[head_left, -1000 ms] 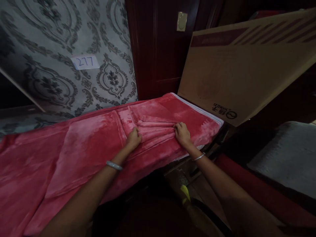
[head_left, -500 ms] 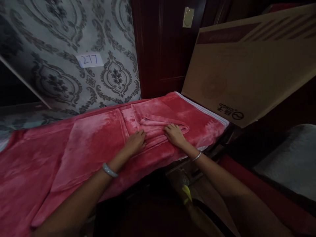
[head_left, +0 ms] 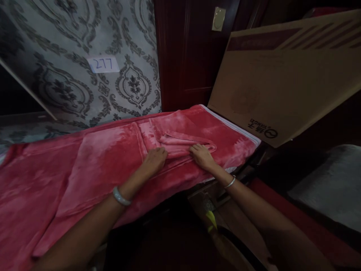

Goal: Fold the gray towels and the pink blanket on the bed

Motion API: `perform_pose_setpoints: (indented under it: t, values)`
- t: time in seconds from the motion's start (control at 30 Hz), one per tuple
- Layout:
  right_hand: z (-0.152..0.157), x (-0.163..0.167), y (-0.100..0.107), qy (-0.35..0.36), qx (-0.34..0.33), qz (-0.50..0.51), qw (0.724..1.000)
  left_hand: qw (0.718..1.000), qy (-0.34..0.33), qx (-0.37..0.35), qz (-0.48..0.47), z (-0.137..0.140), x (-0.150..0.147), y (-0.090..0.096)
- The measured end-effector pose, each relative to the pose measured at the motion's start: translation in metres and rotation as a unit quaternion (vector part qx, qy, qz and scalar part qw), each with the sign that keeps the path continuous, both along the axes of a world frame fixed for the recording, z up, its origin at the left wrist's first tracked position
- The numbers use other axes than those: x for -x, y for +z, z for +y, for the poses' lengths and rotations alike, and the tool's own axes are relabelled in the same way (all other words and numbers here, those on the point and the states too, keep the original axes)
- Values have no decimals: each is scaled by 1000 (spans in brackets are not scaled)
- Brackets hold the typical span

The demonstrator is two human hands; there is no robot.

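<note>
A plush red and pink blanket [head_left: 104,158] lies spread along a long surface, with layers folded over each other. Near its right half a smaller fold of the fabric [head_left: 179,141] is gathered into a narrow pointed shape. My left hand [head_left: 156,159] has its fingers curled on the near left edge of this fold. My right hand [head_left: 202,155] pinches the same fold farther right, close to its rounded end. A strip of cloth is drawn between the two hands. My fingertips are partly hidden in the fabric.
A large cardboard box [head_left: 282,75] stands at the right behind the blanket. Behind are a patterned wall [head_left: 132,82] with a numbered paper label [head_left: 103,64] and a dark red door [head_left: 183,49]. A grey cushion-like thing [head_left: 329,188] sits at the lower right.
My left hand's fingers have curled in more on the fold. The cloth between my hands looks drawn up and straighter. Both hands stay almost in place; the view has shifted slightly.
</note>
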State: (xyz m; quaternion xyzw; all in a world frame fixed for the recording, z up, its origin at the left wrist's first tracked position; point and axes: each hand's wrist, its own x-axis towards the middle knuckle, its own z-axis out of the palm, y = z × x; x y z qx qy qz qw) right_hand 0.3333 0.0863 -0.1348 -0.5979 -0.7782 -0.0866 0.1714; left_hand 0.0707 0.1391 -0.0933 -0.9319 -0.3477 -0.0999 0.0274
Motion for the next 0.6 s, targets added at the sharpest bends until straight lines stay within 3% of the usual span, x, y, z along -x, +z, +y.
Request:
perform_pose_setpoints:
  t: [0.13,0.27,0.43,0.6]
  values:
    - [-3,-1,-3,16,8,7,1000,999,3,26,18,-8,3,-12]
    - [10,-4,11,38,-11,52,998,999,15,25,-16,-6,2,-15]
    - [54,3,43,-33,-20,128,991,997,-18,44,-56,-2,5,-16]
    - [99,26,69,-73,52,164,982,983,-17,120,-136,7,12,-19]
